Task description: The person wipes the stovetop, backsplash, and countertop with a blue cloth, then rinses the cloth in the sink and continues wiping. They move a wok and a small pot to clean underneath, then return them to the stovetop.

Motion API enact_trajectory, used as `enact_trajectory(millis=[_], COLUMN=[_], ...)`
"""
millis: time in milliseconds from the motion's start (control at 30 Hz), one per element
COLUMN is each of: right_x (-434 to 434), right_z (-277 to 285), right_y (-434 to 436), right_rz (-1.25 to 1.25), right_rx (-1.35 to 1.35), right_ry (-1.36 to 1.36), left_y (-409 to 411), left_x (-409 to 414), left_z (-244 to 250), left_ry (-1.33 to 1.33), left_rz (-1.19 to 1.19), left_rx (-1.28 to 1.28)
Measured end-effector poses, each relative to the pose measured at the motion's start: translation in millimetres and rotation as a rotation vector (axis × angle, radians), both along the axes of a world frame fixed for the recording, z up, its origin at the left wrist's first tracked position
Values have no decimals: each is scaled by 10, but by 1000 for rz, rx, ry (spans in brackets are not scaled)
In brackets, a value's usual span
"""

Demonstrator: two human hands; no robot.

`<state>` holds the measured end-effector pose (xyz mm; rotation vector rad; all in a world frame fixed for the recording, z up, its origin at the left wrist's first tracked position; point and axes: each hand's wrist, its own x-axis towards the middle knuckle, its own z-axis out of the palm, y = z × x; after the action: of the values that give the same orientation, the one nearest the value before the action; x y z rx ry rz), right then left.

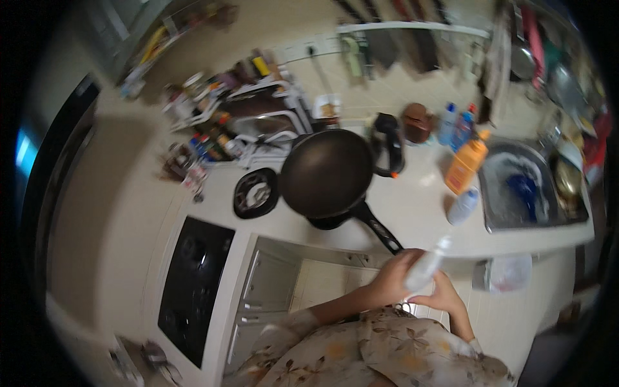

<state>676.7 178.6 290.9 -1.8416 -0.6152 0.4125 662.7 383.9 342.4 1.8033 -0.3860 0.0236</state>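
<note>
My left hand (394, 275) is closed around a pale, translucent bottle (425, 268), which is tilted and blurred. Beside the bottle's lower end is my right hand (445, 295), thumb and fingers apart, with nothing seen in its grasp; whether it touches the bottle is unclear. A black frying pan (329, 174) sits above a dark base on the white counter (411, 213). Its handle (377, 227) points toward my left hand, and their contact cannot be told. An orange pump bottle (466, 162) and a pale bottle (463, 207) stand to the pan's right.
A sink (520, 186) with suds and a blue item is at right. Left of the pan are a black ring-shaped stand (256, 193), a rack (271, 121) with bottles and a black cooktop (196, 290). Knives hang from a wall rail (416, 26). A clear container (508, 273) is below the counter.
</note>
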Motion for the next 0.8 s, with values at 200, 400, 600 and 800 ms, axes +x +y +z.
enact_trajectory(millis=[200,400,600,800], right_x=[567,1713,2527,2321], right_z=[-1085,-1763,-1694,-1857], right_y=[-325,-135,289,321], right_rz=[-280,-553,-588,-581], right_rx=[-203,-5,14,305], right_ry=[-56,-117,-462,-118], left_y=[-565,46,1431,2803], left_x=[442,168,-301,-1125], left_z=[-190,-16,-385,-1120], left_ry=[-273,-336,-56,220], left_rz=[-81,154,520,768], left_rx=[447,310,174,54])
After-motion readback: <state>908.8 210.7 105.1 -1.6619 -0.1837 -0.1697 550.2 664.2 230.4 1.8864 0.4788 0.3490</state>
